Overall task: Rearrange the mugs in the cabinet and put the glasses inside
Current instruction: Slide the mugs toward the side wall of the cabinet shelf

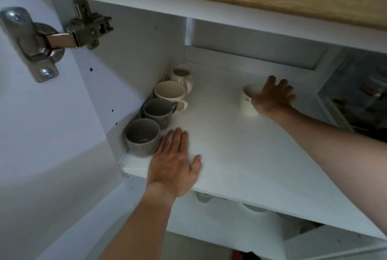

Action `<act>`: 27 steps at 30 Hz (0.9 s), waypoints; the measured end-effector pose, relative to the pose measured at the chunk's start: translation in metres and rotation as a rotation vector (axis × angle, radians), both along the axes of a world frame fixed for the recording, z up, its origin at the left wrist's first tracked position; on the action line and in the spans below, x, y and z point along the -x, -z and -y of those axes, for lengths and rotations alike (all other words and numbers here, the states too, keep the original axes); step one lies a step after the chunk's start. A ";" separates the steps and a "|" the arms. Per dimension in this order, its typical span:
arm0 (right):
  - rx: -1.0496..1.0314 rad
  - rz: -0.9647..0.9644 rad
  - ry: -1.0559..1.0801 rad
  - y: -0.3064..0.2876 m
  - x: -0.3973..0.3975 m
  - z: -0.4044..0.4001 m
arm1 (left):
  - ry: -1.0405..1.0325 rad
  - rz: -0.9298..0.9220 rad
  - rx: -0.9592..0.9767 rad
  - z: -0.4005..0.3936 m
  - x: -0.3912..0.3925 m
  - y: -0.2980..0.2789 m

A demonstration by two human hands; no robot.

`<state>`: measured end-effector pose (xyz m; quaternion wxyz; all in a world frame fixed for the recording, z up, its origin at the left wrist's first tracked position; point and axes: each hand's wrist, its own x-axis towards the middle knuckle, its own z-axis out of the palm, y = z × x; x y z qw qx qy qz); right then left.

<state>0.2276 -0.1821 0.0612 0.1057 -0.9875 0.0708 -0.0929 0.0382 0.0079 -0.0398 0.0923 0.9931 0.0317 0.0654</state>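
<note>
From the head view, four mugs stood upright, mouths up, in one row along the left wall of the white cabinet shelf point(240, 144): a grey mug point(142, 137) at the front, a second grey mug point(158, 112) behind it, then a cream mug point(170, 95) and a rounded cream mug point(181, 76) at the back. A fifth, small cream mug point(248, 100), stood upright well apart to the right, with the right hand point(273, 96) wrapped around its side. The left hand point(174, 164) lay flat and released on the shelf, fingers touching the front grey mug.
</note>
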 end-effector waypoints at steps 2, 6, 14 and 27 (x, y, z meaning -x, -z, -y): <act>-0.051 -0.169 0.050 0.009 -0.005 0.031 | -0.005 -0.031 -0.002 0.000 0.000 -0.002; -0.055 -0.094 -0.112 0.019 -0.012 0.054 | -0.080 -0.073 -0.051 0.010 -0.016 -0.012; -0.327 0.073 -0.251 0.037 -0.029 0.014 | -0.024 -0.002 0.146 0.006 -0.043 -0.001; -0.572 -0.055 -0.258 0.031 -0.099 -0.104 | -0.169 0.119 0.228 0.014 -0.048 0.003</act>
